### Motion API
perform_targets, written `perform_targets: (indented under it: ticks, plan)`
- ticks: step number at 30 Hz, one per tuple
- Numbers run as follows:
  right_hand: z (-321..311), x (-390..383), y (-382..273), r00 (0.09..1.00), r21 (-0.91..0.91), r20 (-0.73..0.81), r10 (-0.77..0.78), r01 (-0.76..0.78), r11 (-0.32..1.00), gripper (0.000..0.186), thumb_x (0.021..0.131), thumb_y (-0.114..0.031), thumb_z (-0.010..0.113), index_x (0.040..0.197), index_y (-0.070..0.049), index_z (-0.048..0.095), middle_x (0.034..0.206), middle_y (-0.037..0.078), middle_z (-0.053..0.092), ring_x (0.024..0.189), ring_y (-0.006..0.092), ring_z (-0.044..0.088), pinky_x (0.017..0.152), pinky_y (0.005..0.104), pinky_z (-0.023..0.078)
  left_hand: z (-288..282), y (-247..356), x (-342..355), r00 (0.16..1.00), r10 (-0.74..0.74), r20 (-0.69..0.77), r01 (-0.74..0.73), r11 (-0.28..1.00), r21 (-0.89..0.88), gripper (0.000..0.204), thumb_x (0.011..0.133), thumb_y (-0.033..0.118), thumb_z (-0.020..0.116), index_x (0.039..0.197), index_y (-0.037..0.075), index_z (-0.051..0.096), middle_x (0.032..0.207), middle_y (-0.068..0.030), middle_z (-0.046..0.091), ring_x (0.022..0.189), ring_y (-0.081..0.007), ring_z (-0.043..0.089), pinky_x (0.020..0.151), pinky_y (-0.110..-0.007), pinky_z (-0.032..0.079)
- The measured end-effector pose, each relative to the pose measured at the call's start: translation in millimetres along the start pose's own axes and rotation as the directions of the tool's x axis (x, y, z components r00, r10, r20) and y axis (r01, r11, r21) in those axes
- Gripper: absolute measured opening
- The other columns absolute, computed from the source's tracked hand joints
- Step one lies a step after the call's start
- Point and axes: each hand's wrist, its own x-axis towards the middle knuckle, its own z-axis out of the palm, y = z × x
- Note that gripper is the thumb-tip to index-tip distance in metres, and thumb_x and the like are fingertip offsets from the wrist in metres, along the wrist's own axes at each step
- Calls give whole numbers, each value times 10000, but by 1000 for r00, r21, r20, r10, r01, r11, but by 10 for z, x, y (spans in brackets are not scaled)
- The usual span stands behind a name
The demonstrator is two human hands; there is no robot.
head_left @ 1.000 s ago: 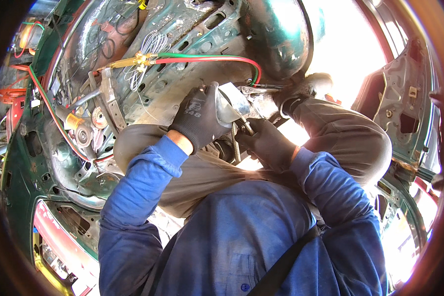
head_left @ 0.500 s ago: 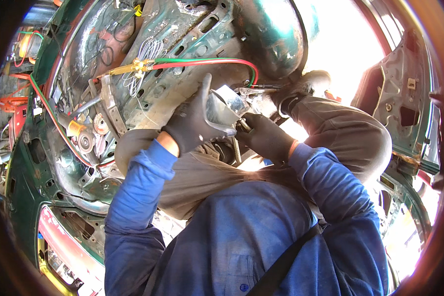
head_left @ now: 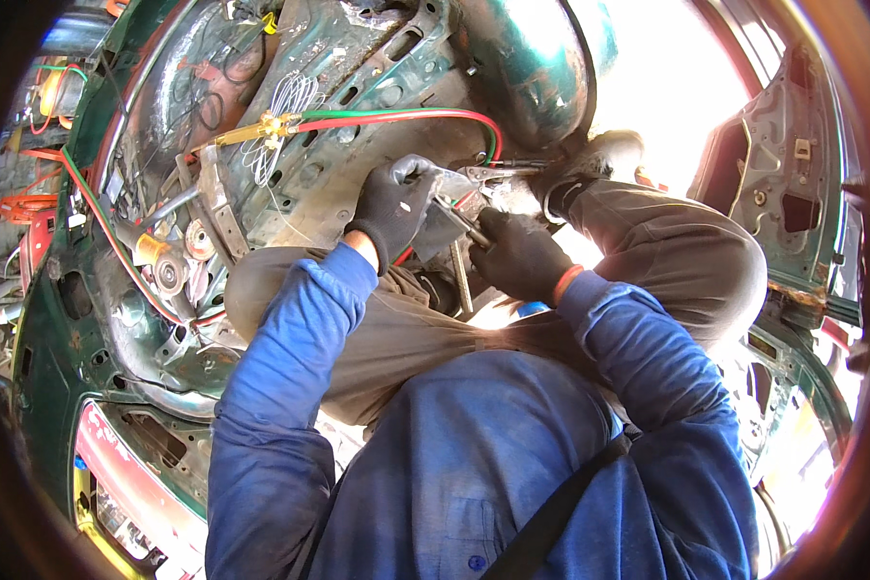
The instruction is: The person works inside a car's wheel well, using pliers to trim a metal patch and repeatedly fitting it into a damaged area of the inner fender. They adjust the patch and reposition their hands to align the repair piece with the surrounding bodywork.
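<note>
In front of my lap, my left hand (head_left: 396, 205), in a black glove, has its fingers closed on the upper edge of a small grey piece of sheet metal (head_left: 439, 232). My gloved right hand (head_left: 522, 255) is wrapped round a short, slim metal tool (head_left: 474, 230). The end of that tool meets the sheet's right side; its exact kind is hidden by the fingers. Below the sheet a narrow metal bar (head_left: 461, 275) slants down between my legs. Just beyond my hands lie what look like locking pliers (head_left: 498, 174).
A brass torch (head_left: 261, 129) with red and green hoses (head_left: 406, 118) and a coil of thin wire (head_left: 295, 97) lies on the bare car floor. To the left are a hammer (head_left: 164, 211) and an angle grinder (head_left: 167, 274). A green door frame (head_left: 793, 193) stands at right.
My left hand has gone from spread round the sheet metal to closed on its upper edge. The sheet has turned and tilted; my right hand stays nearly in place.
</note>
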Motion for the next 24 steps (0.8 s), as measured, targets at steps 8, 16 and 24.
perform_targets:
  ticks: [8, 16, 24]
  plan:
    - [-91, 29, 278, 995, -119, 55, 80, -73, 990, 529, 983, -429, 663, 1234, 33, 723, 1103, 311, 783, 1059, 471, 775, 964, 548, 589, -237, 241, 136, 963, 32, -269, -33, 999, 0, 216, 1064, 220, 774, 1156, 28, 810, 872, 16, 713, 784, -40, 610, 687, -236, 488]
    - [368, 667, 1386, 849, -330, 421, 319, -184, 926, 722, 1085, -617, 531, 1486, -27, 646, 1300, 305, 751, 1150, 457, 762, 1026, 522, 577, -329, 1101, 308, 912, 374, -166, -310, 897, 316, 249, 1076, 203, 730, 1213, 13, 813, 940, -6, 780, 831, -91, 654, 784, -292, 547]
    - [715, 855, 1186, 875, -334, 319, 365, -256, 907, 1013, 1008, -770, 565, 1670, -13, 447, 1619, 361, 524, 1490, 485, 551, 1236, 517, 451, -241, 571, 422, 992, 120, -44, -127, 973, -192, 203, 1056, 149, 746, 1180, -2, 801, 1006, 0, 797, 878, -55, 673, 752, -268, 544]
